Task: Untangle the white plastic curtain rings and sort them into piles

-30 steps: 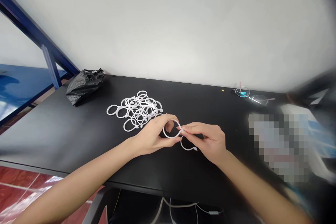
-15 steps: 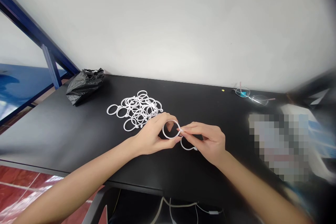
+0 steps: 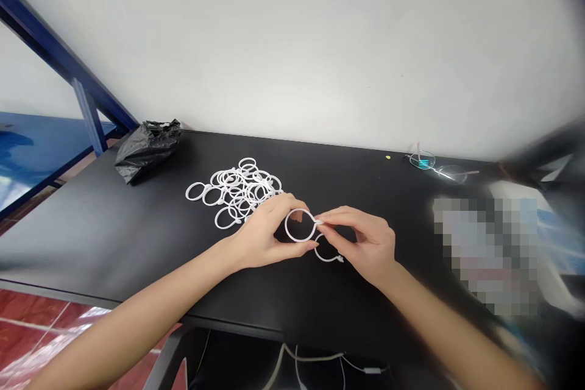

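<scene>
My left hand curls round a white plastic ring, holding it upright just above the black table. My right hand pinches the same ring at its right side, where its ends meet. A second white ring hangs below the pinch, partly hidden by my right fingers. A pile of several loose white rings lies on the table just behind and left of my left hand.
A crumpled black plastic bag sits at the table's back left corner. A pair of glasses lies at the back right. A blurred-out patch covers the right side. Cables hang below the front edge.
Both hands stay in place with the rings; my fingers shifted slightly and the held ring rose a little.
</scene>
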### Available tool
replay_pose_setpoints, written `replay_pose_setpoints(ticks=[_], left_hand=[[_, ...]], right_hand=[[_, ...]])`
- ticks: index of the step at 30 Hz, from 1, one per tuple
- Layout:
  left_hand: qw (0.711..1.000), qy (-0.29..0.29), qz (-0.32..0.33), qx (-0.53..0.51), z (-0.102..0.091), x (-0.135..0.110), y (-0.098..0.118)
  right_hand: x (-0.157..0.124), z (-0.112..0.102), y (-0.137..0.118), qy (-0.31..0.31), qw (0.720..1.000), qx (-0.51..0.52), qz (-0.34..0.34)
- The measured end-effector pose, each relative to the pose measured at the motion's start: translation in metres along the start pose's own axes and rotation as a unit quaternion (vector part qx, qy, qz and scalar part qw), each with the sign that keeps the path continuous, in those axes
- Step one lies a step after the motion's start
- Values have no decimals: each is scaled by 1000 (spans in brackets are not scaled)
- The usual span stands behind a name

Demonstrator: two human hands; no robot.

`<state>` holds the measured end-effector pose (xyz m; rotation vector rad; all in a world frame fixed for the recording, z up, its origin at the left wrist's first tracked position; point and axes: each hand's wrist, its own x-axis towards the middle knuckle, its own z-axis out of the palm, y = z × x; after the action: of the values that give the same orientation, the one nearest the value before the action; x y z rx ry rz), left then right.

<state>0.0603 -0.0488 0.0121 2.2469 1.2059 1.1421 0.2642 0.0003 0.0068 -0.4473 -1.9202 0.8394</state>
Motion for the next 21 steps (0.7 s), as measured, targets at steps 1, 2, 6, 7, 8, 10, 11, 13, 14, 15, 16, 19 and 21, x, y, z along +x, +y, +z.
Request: replay_pose_setpoints(ticks=[1,2,6,7,8,10,11,13,14,15,16,19,21], left_hand=[[1000,-4,3,8,-1,0,0],[1000,-8,7,16,-1,1,0],[999,-15,26,41,-2,1,-2],[999,-17,28,42,-2,1,-3],[999,-20,28,42,-2,0,-3],[998,-32,23,42,-2,0,-3],[998,-38,19,43,-1,-1,-2],[998,-48,11,47,-1,-1,-2],[998,-50,6,49,-1,-1,-2],[997,-49,-1,52,-2,-1,-2],[997,-46,-9,58,-3,-1,-4],[994,-25,-49,93,-11,1,-11],[988,-26,-75,130,-17,2,-18]], right_hand=[[0,0,0,1,1000,-1,3],[0,0,0,1,1000,-2,6],[1,0,2,0,1000,-11,18],[1,0,2,1,1000,-14,21],[0,1,3,3,1000,-17,25],[0,1,3,5,999,-19,29],[0,1,3,5,999,-21,29],[1,0,3,5,999,-27,28],[2,0,3,3,999,-30,29],[2,0,3,2,999,-35,33],[3,0,2,2,998,-40,38],[4,0,2,12,997,-54,58],[4,-1,2,18,996,-58,67]])
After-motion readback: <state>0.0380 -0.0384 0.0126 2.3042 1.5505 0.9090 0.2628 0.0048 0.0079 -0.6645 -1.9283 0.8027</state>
